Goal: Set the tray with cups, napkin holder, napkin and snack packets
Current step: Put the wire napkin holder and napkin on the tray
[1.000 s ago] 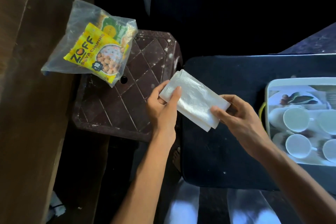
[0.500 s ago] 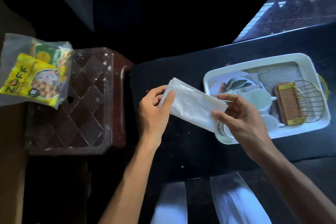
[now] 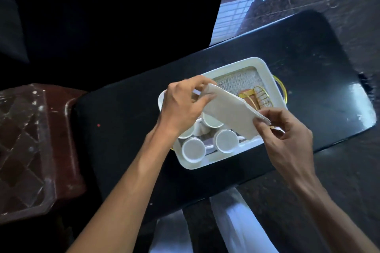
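While a second ago the napkin (image 3: pixel 232 112) was being handled off to the side, over the gap by the brown stool (image 3: pixel 39 146), it's now been carried across and hangs right above the tray (image 3: pixel 265 63), and that's the big shift: the snack packets that were lying on the stool have dropped out of view as the head swung round to the black table (image 3: pixel 123 121). Both hands have travelled with it. Left hand (image 3: pixel 183 107) is pinched on the upper-left corner, thumb and fingertips closed on the paper; right hand (image 3: pixel 287 135) is pinched on the lower-right corner, fingers together on the edge. So the napkin is stretched on a slant between them, clear of the tray, not yet set down!

What does it mean? My read is the napkin step is nearly there: the wire napkin holder (image 3: pixel 259 96) sits just behind the paper in the tray's right part, partly hidden by it, and looks like the target. Cups (image 3: pixel 225 140) are already in, four of them crowded at the tray's near-left end, rims up, one mostly hidden under the left wrist. Packets are not in the tray yet.

And the napkin itself: white, folded flat into a long rectangle, several layers showing at the right-hand corner, faintly textured, thin and limp-looking, sagging only slightly between the two grips
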{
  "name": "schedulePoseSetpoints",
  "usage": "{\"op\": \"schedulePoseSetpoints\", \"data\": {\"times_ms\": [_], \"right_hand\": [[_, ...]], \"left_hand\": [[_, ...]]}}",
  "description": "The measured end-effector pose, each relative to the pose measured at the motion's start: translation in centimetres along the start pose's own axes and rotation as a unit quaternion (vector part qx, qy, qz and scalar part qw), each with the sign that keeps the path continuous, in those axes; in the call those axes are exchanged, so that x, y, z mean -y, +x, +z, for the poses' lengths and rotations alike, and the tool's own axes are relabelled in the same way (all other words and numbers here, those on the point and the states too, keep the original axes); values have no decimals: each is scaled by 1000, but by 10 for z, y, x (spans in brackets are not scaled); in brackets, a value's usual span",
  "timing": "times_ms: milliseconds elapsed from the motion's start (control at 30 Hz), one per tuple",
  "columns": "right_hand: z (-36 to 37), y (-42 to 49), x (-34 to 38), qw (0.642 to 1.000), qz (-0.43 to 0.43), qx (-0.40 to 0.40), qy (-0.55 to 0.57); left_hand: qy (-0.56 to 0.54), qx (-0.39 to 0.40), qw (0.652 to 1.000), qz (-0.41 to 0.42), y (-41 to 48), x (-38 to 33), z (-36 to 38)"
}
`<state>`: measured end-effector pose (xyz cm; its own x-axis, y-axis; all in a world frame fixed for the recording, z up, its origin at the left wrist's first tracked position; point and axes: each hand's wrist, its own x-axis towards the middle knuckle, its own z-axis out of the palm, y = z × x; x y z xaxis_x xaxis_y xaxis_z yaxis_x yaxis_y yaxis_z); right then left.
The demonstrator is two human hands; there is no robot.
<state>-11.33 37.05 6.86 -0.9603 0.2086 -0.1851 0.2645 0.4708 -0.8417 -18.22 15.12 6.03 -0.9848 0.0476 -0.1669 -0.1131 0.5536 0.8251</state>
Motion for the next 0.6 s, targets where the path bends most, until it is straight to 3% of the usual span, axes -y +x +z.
{"op": "schedulePoseSetpoints", "data": {"times_ms": [300,600], "right_hand": [[-38,12,-39,987,-45,-117,-103],[-30,14,-83,974,-48,-91,-202]], "left_hand": [[88,12,982,164,54,-42,77],[181,98,964,169,76,-32,114]]}}
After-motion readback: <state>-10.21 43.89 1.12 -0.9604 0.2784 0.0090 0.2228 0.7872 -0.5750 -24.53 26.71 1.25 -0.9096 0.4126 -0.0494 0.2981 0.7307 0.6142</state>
